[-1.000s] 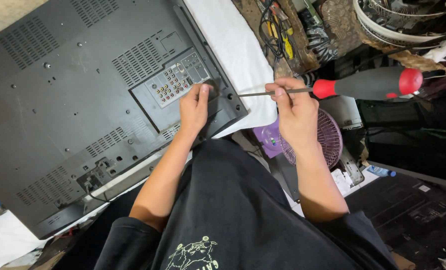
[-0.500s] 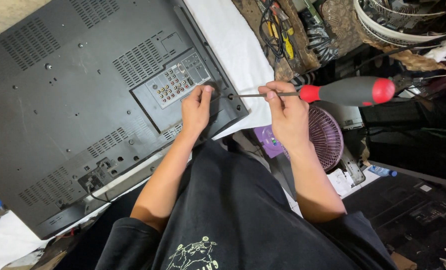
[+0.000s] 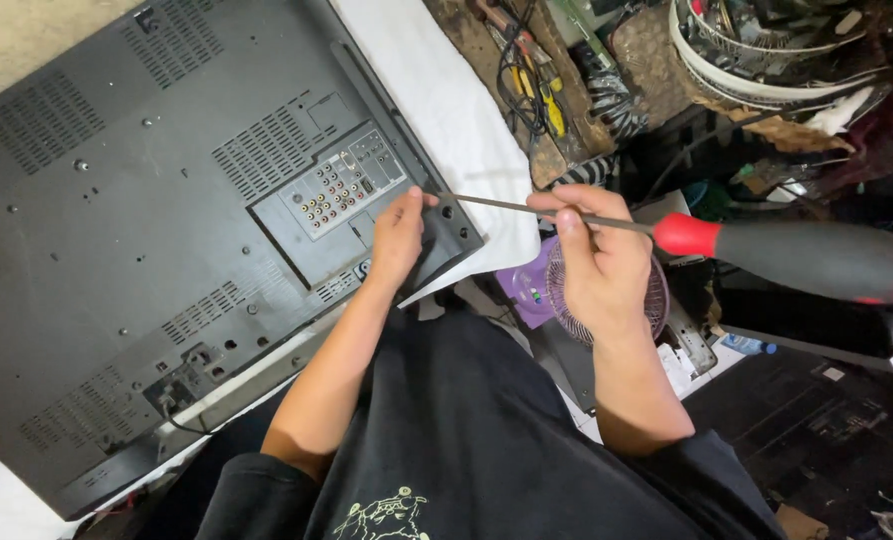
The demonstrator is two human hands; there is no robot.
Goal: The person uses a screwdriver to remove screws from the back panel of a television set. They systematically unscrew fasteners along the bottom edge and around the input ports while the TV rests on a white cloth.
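Screwdriver (image 3: 766,250): long, red-and-black handled; you hold it by the thin metal shaft, tip aimed at the television's near corner.
Television (image 3: 166,250): lies face down on a white cloth (image 3: 446,100), grey back panel up, connector panel (image 3: 341,190) beside your left hand.
Left hand (image 3: 398,235): fingers pressed together, flat on the panel's corner by two screw holes.
Right hand (image 3: 591,255): fingertips pinching the shaft, handle jutting out past it.
Step in hand: seemingly lining the tip up with a corner screw.
Next move calls for: seating the tip squarely, then probably shifting your grip to the handle.
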